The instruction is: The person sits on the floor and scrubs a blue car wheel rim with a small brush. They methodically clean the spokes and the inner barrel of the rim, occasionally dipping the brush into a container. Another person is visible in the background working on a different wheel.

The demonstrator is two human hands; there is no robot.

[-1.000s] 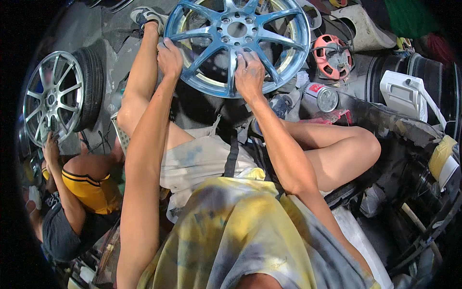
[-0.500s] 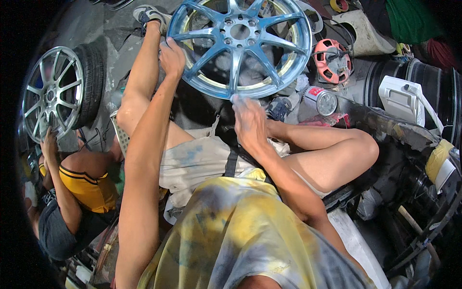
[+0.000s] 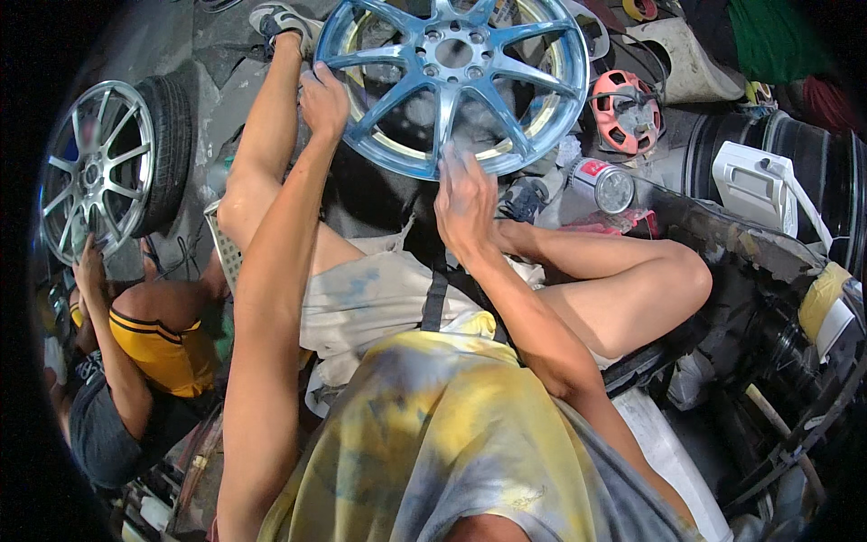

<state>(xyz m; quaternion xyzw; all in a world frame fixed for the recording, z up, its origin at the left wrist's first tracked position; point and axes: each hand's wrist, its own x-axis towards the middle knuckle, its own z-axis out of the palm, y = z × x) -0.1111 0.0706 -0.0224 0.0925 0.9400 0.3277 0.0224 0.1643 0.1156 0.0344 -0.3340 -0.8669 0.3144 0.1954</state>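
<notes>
A blue multi-spoke wheel rim (image 3: 445, 113) with bare silvery patches lies in front of me at the top. At its left edge, my left hand (image 3: 323, 101) has its fingers curled and closed on the outer lip. My right hand (image 3: 466, 206) is at the near edge, by the foot of the spoke that points toward me. Its fingers are bent together and pressed on the rim, their tips smeared by motion. Something pale and greyish seems to be under them, too blurred to name.
On the left a person (image 3: 135, 361) handles a silver spoked wheel (image 3: 97, 172) beside a tyre (image 3: 167, 154). To the right are a coral-coloured round slotted part (image 3: 625, 113), a tin can (image 3: 603, 185), a white plastic box (image 3: 754, 187) and black wheel barrels (image 3: 722, 135).
My right hand has shifted slightly up, from the rim's near edge onto the foot of the spoke. The rim has moved a little up and right in the picture. My left hand keeps its place.
</notes>
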